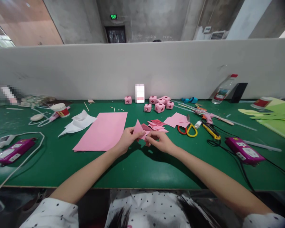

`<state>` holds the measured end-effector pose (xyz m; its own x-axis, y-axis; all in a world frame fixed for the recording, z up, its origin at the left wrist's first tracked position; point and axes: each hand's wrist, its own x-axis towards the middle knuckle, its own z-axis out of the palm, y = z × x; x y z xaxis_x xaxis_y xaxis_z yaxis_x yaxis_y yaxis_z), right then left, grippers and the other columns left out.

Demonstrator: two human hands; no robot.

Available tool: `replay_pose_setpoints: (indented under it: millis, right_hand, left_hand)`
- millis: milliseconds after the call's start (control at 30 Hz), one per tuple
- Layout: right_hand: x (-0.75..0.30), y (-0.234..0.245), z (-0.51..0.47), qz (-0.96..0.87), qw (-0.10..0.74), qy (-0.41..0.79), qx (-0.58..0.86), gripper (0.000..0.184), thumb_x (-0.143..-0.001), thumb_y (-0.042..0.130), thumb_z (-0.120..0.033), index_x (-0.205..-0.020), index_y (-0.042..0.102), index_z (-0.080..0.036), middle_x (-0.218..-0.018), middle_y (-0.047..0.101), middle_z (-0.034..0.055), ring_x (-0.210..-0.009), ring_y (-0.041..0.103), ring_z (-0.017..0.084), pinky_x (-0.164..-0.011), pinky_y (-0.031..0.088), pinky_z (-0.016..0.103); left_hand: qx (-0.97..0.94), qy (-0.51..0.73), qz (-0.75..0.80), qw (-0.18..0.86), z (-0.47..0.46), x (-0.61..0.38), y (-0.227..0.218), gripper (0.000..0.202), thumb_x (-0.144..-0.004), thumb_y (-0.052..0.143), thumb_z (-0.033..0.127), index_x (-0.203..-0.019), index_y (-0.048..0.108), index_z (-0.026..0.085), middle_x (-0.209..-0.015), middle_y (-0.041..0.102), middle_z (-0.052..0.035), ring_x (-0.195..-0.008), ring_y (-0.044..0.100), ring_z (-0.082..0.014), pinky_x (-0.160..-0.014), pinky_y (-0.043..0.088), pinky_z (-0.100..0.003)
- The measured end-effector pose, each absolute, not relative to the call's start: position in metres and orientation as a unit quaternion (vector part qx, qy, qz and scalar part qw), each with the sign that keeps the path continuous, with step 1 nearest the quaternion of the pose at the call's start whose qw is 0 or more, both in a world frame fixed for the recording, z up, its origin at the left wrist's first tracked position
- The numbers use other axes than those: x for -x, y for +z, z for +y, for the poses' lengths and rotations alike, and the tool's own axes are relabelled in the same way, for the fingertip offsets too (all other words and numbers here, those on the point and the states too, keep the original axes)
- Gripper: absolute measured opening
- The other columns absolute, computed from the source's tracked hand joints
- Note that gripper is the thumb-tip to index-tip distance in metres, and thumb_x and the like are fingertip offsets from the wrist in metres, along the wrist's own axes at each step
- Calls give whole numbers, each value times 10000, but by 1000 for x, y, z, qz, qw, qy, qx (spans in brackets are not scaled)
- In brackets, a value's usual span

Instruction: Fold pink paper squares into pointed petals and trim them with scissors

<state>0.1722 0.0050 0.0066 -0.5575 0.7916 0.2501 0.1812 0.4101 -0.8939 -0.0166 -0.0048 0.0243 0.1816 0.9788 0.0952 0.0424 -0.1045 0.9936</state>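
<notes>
Between my two hands is a piece of folded pink paper (138,128), its pointed corner standing up. My left hand (128,139) pinches it from the left. My right hand (160,141) has its thumb and fingers closed on the paper's right side; the exact fold there is partly hidden by the fingers. Just behind my right hand lies a loose pile of folded pink paper pieces (158,124). Flat pink paper squares (177,119) are to its right. A stack of large pink paper sheets (106,129) lies left of my left hand.
Several folded pink paper boxes (160,107) stand near the grey partition (97,69), beside a bright phone (140,93). Scissors (192,130), a yellow cutter knife (212,131), a pink glue gun (206,117) and a purple power strip (244,151) lie right. Left are crumpled white paper (78,122) and a paper cup (60,110).
</notes>
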Motion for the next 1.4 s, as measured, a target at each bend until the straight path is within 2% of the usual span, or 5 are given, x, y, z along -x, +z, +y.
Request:
replay_pose_setpoints:
  millis: [333, 567, 833, 1133, 1400]
  right_hand:
    - [-171, 11, 0, -808, 377, 296, 342, 181, -858, 553, -258, -705, 600, -174, -621, 603, -11, -561, 529, 116, -553, 405, 231]
    - [-182, 22, 9, -769, 423, 270, 397, 138, -847, 574, -273, -759, 633, -186, -704, 653, 6, -628, 582, 143, -631, 465, 271]
    - [-181, 14, 18, -769, 416, 309, 374, 165, -875, 563, -318, -848, 659, -186, -783, 690, 14, -682, 633, 148, -644, 493, 265]
    - [-183, 15, 9, -856, 385, 39, 342, 81, -861, 585, -231, -904, 647, -202, -867, 720, 49, -840, 654, 216, -804, 468, 359]
    - [-176, 12, 7, -862, 388, -58, 320, 27, -844, 597, -211, -837, 622, -205, -802, 717, 49, -785, 644, 211, -771, 452, 349]
  left_hand:
    - [-592, 421, 463, 508, -4, 17, 21, 395, -646, 765, 457, -839, 720, 116, -816, 709, -73, -742, 613, -185, -674, 461, -278]
    - [-573, 495, 460, 465, -1, 18, 18, 380, -684, 754, 468, -844, 733, 124, -838, 731, -74, -756, 627, -190, -687, 471, -284]
    - [-687, 453, 452, 345, 0, 19, 15, 276, -778, 687, 426, -818, 731, 156, -816, 700, -48, -766, 629, -177, -706, 480, -285]
    - [-778, 429, 417, 193, -4, 23, 15, 166, -877, 609, 327, -942, 705, 208, -902, 690, -43, -849, 623, -178, -750, 477, -297]
    - [-842, 381, 378, 55, -4, 20, 7, 141, -910, 572, 286, -856, 669, 198, -880, 684, -45, -873, 584, -186, -808, 428, -343]
